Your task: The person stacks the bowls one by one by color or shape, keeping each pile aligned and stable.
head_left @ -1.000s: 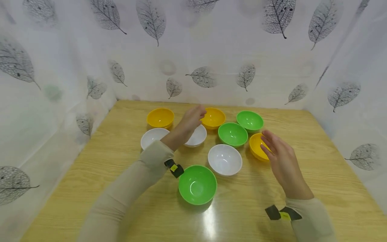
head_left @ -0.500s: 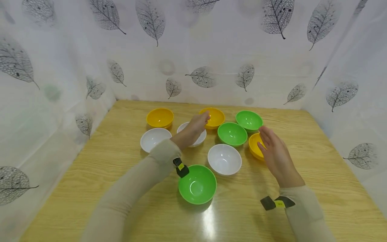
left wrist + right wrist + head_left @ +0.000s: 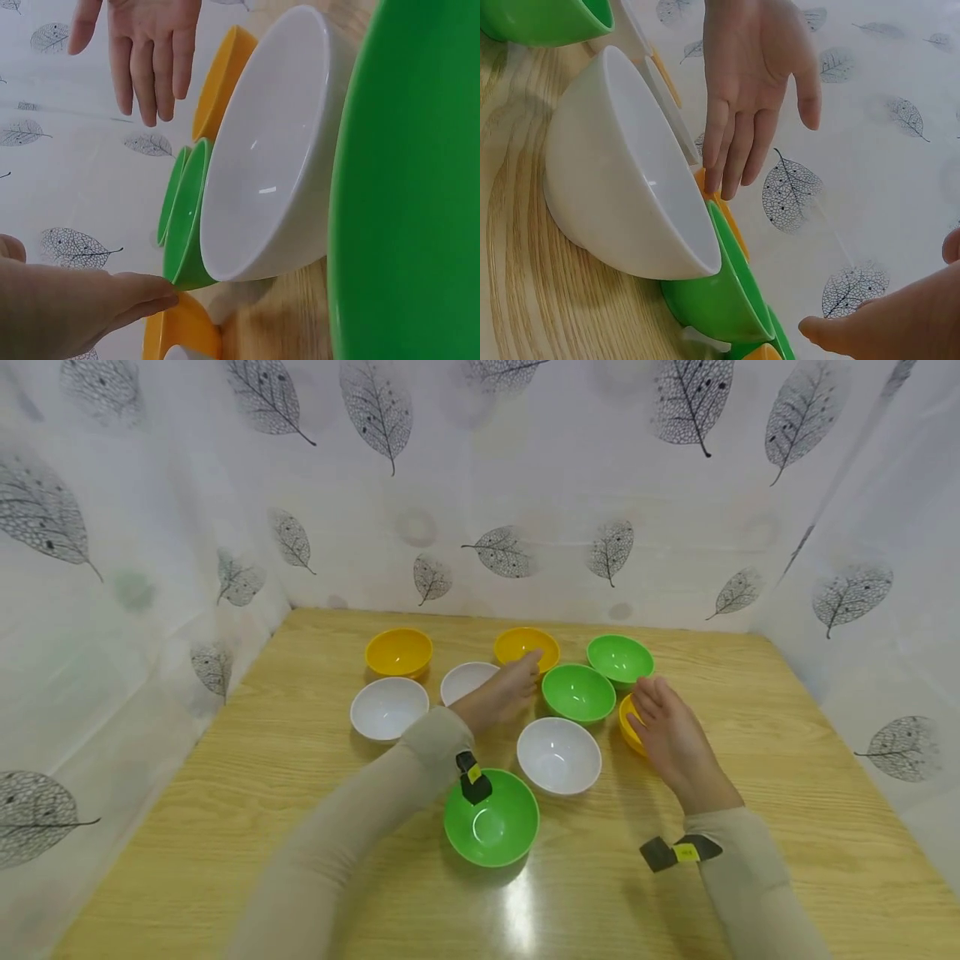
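My left hand (image 3: 506,692) hovers with extended fingers between a white bowl (image 3: 467,679) and a green bowl (image 3: 577,693), partly covering that white bowl and a yellow bowl (image 3: 527,643) behind. On the right, my right hand (image 3: 678,743) is held up with its fingers straight, partly hiding another yellow bowl (image 3: 630,727). Neither hand holds anything. In the left wrist view the palm of the right hand (image 3: 154,45) faces the camera. The right wrist view shows the left hand (image 3: 754,90) with its palm turned this way. Between the arms stand a white bowl (image 3: 558,756) and a green bowl (image 3: 491,831).
Further bowls stand on the wooden table (image 3: 225,793): a yellow one (image 3: 399,652) at the back left, a white one (image 3: 390,708) before it, and a green one (image 3: 620,658) at the back right. A leaf-patterned curtain (image 3: 555,485) encloses the back and sides.
The left hand has moved right and slightly toward the body, uncovering more of the left white bowl. My right hand has shifted a little left. The bowls have stayed in place.
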Tool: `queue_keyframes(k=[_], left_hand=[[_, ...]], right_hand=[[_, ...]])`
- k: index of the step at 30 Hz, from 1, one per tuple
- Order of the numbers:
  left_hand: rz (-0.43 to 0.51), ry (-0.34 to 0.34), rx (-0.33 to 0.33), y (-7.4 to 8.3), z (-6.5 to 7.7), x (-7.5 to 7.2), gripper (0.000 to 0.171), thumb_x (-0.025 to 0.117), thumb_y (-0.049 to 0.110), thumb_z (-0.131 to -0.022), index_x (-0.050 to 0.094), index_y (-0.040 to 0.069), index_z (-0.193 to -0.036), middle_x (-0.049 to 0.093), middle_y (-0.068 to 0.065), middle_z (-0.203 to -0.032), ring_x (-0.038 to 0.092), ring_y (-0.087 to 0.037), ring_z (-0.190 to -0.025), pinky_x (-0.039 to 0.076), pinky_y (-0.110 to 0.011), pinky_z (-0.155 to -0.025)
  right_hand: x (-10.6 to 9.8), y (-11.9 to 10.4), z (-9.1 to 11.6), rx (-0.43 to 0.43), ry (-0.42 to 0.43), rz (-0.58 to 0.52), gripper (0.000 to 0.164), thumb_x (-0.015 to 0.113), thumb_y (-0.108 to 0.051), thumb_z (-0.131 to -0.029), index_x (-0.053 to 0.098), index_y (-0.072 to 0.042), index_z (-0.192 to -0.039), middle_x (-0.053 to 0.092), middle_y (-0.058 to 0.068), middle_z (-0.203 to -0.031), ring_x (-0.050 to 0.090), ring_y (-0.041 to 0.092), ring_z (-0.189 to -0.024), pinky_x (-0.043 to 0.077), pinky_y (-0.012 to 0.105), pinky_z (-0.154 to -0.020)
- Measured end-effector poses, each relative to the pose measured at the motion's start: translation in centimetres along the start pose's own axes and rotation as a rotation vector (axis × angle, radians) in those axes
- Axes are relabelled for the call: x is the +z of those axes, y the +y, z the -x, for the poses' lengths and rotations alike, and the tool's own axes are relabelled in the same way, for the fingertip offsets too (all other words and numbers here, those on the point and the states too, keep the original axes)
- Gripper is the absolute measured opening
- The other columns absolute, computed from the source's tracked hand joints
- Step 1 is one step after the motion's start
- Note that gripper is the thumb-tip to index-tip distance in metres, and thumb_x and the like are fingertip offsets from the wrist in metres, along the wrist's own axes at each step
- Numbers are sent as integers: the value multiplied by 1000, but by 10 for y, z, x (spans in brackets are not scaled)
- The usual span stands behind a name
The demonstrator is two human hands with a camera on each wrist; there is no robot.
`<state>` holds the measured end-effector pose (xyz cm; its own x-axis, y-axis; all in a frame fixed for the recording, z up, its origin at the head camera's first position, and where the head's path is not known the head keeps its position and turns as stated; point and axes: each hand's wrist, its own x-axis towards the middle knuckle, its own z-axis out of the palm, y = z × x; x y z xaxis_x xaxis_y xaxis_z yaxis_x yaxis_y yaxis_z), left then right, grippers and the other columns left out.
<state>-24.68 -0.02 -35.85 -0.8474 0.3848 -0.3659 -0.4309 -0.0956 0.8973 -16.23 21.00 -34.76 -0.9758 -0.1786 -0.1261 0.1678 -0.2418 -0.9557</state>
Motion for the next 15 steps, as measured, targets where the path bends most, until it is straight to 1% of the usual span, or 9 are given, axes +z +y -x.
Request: queue_keyframes(k=[3, 6, 8, 10, 12, 15], left_hand=[[2, 4, -6, -3, -3, 4, 65, 29, 36, -102, 5, -6, -146, 3, -20, -152, 5, -31, -138, 8, -35, -111], [7, -20, -3, -6, -5, 7, 61, 27, 34, -103, 8, -4, -147, 4, -18, -153, 6, -30, -138, 7, -36, -111], [4, -35, -7, -6, -6, 8, 57, 25, 33, -104, 14, -3, -147, 7, -16, -153, 8, -29, -138, 7, -38, -111], [-10, -41, -13, -7, -6, 9, 53, 24, 32, -104, 23, -1, -146, 13, -15, -153, 11, -27, -137, 7, -39, -111], [-32, -27, -24, -8, -5, 10, 50, 24, 31, -104, 33, 0, -143, 19, -13, -151, 14, -26, -137, 9, -40, -111], [-58, -5, -22, -8, -5, 10, 47, 26, 28, -103, 42, 0, -137, 27, -11, -149, 20, -24, -136, 14, -38, -110]], right_hand=[[0, 2, -4, 14, -5, -16, 70, 20, -43, -102, -14, 0, -145, -17, 14, -151, -11, 24, -137, 1, 36, -110], [0, 4, -8, 34, -9, -27, 70, 20, -43, -102, -15, 0, -145, -18, 13, -151, -13, 24, -136, 0, 36, -110], [0, 5, -11, 50, -11, -29, 68, 18, -42, -103, -16, -1, -145, -19, 12, -151, -14, 23, -136, -1, 35, -110], [0, 5, -14, 68, -12, -29, 68, 17, -42, -103, -17, -1, -144, -20, 12, -150, -15, 23, -136, -3, 35, -110], [0, 6, -17, 85, -9, -25, 69, 18, -43, -102, -17, -1, -144, -21, 12, -150, -15, 23, -136, -3, 34, -110], [1, 7, -20, 102, 0, -22, 72, 21, -45, -102, -17, -1, -145, -20, 11, -151, -15, 23, -136, -3, 33, -110]])
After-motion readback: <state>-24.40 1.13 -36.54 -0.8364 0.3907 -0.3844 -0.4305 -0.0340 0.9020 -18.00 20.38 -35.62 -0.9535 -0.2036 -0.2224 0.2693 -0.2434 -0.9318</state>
